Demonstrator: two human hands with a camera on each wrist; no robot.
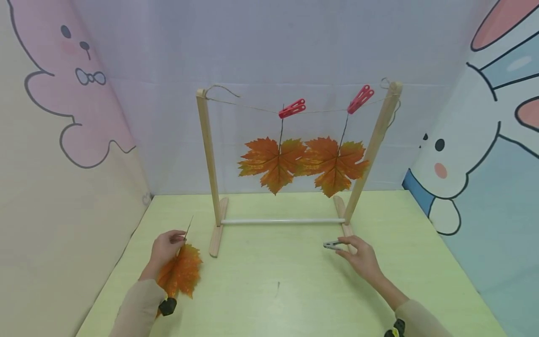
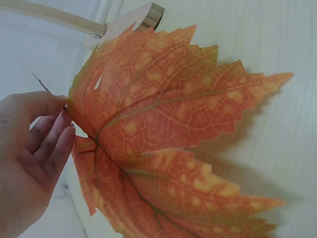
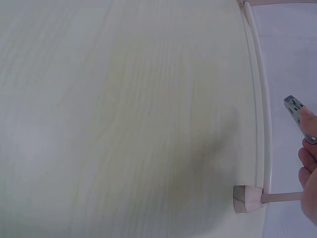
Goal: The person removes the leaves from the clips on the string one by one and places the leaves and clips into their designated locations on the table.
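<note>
On the left, my left hand [image 1: 167, 246] pinches the thin stem of an orange maple leaf [image 1: 185, 271] between thumb and fingertips. The leaf's blade hangs below the fingers, and its veins fill much of the left wrist view [image 2: 163, 114]. My right hand [image 1: 361, 258] holds a grey clothespin [image 1: 331, 245] by one end, near the right foot of a wooden frame. In the right wrist view that clothespin [image 3: 297, 114] sticks out past the thumb. Two more maple leaves [image 1: 275, 161] hang from a string [image 1: 252, 107], held by red clothespins [image 1: 292, 108].
The wooden frame has two uprights [image 1: 208, 154], flat feet [image 1: 216, 238] and a white crossbar [image 1: 282, 221] low between them. It stands on a pale yellow table [image 1: 252, 299]. Cartoon-printed walls [image 1: 497, 196] enclose both sides, with a pale curtain [image 1: 168, 117] behind.
</note>
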